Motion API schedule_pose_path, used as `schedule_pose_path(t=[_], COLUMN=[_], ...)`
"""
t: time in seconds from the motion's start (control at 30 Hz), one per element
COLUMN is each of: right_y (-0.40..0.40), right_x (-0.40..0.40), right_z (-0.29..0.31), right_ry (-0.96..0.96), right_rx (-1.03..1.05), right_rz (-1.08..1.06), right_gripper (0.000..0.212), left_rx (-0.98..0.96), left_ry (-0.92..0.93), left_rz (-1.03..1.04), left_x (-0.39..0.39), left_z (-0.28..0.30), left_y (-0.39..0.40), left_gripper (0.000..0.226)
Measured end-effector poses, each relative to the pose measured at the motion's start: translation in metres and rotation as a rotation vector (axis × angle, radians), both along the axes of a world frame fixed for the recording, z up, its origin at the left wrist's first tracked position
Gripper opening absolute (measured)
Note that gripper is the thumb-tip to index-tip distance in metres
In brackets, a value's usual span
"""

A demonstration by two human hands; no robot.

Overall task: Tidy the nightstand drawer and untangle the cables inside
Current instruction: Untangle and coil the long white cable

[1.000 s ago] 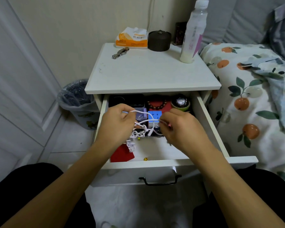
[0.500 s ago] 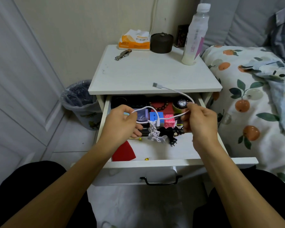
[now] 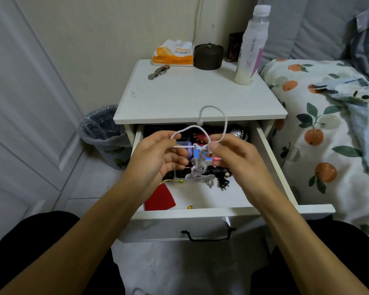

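two hands, left hand [image 3: 158, 155] and right hand [image 3: 232, 155], each pinching the white cable [image 3: 197, 169] above the open drawer [image 3: 211, 196]; knot hangs between them, lifted clear for untangling.

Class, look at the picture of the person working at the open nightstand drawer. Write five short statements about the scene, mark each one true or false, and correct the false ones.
1. Both hands hold the white cable above the open drawer. True.
2. The left hand is resting flat on the nightstand top. False: it pinches a loop of the cable over the drawer.
3. A tangled part of the cable hangs below the hands. True.
4. The bottle lies on its side in the drawer. False: it stands upright on the nightstand top, near the bed.
5. The bin stands to the right of the nightstand. False: it is on the left, by the wall.
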State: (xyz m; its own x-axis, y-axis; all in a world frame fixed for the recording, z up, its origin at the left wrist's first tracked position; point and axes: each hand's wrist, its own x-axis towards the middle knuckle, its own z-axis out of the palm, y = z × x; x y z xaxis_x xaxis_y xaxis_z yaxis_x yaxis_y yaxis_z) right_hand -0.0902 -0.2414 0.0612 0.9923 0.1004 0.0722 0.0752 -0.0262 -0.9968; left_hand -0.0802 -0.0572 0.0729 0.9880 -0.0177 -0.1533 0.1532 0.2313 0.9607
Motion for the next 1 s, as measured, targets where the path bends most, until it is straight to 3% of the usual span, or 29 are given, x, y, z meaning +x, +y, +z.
schedule_pose_path(t=[0.17, 0.43, 0.67, 1.0], right_y=[0.003, 0.001, -0.001, -0.004], right_x=[-0.005, -0.004, -0.001, -0.005], right_z=[-0.001, 0.002, -0.001, 0.013], right_ry=[-0.090, 0.175, 0.262, 0.243], right_rx=[-0.050, 0.227, 0.302, 0.278], right_rz=[0.034, -0.102, -0.127, -0.157], right_gripper=[0.007, 0.008, 0.011, 0.012], left_rx=[0.079, 0.040, 0.202, 0.172], left_ry=[0.011, 0.077, 0.177, 0.131], left_rz=[-0.076, -0.063, -0.103, -0.132], left_x=[0.000, 0.002, -0.001, -0.007], left_z=[0.002, 0.001, -0.003, 0.010], left_y=[0.000, 0.004, 0.003, 0.008], left_gripper=[0.014, 0.032, 0.005, 0.027])
